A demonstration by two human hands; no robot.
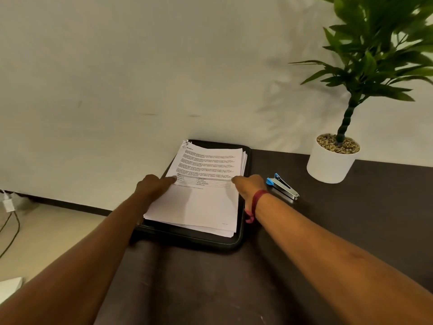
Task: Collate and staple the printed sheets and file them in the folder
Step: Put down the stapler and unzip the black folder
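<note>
Desk [351, 195]: folder [187, 240] lies flat, long axis running away from the person. Sheets [199, 202] are stacked on it, loosely fanned, same axis. Far-left corner is crumpled; a staple there can't be resolved. Left hand [153, 185] and right hand [249, 182] flank the stack, fingers stretched onto its side edges, thumbs hidden. Stapler [282, 186] sits just right of the right hand, the nearer one.

Your worktop [351, 231] is dark brown and stands against a pale wall. Directly on it you have a black folder [192, 240] at its left edge, a blue-tipped stapler [282, 186] just right of that, and a white plant pot [328, 165] farther right, by the wall.
</note>
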